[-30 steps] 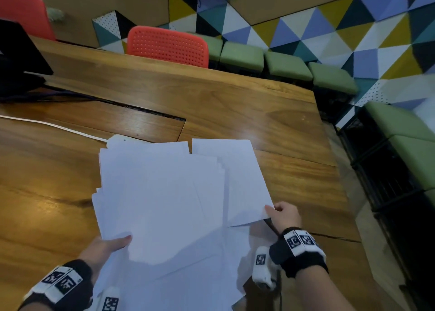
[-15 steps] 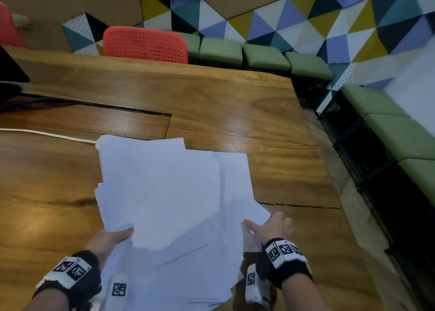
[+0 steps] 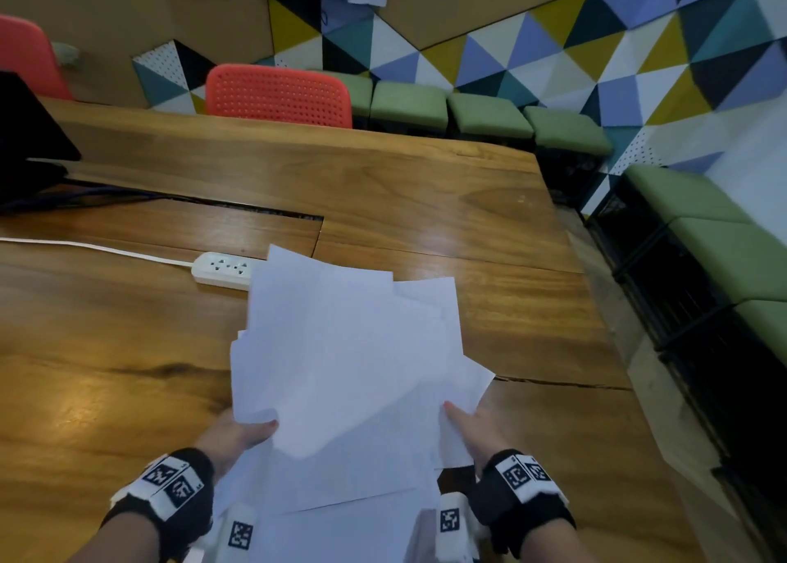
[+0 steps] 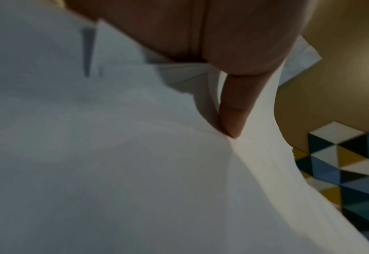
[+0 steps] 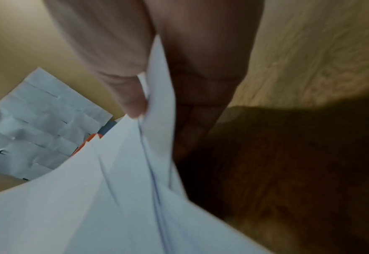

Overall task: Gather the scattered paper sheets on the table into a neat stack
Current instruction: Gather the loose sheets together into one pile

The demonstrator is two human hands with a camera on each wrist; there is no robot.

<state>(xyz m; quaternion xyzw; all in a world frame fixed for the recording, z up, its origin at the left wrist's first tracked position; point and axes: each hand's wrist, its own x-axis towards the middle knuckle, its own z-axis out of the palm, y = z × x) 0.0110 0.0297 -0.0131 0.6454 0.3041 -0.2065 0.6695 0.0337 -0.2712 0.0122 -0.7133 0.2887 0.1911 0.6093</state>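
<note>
A loose, uneven bundle of white paper sheets (image 3: 345, 366) is raised off the wooden table (image 3: 426, 204), its corners fanned out at different angles. My left hand (image 3: 238, 432) grips the bundle's left lower edge, thumb on top. In the left wrist view the thumb (image 4: 233, 110) presses onto the paper sheets (image 4: 114, 163). My right hand (image 3: 472, 428) holds the right lower edge. In the right wrist view its thumb (image 5: 127, 89) and fingers (image 5: 201, 103) pinch the sheets (image 5: 124, 197) between them.
A white power strip (image 3: 223, 269) with its cable lies on the table just behind the papers' left corner. Orange chairs (image 3: 279, 96) and green stools (image 3: 489, 115) line the far and right sides. A dark device (image 3: 30, 136) sits far left. The table's right edge (image 3: 604, 328) is close.
The sheets have been drawn together and lifted off the table into both hands, uncovering the power strip. The right hand slid inward, bringing the right-hand sheet onto the pile.
</note>
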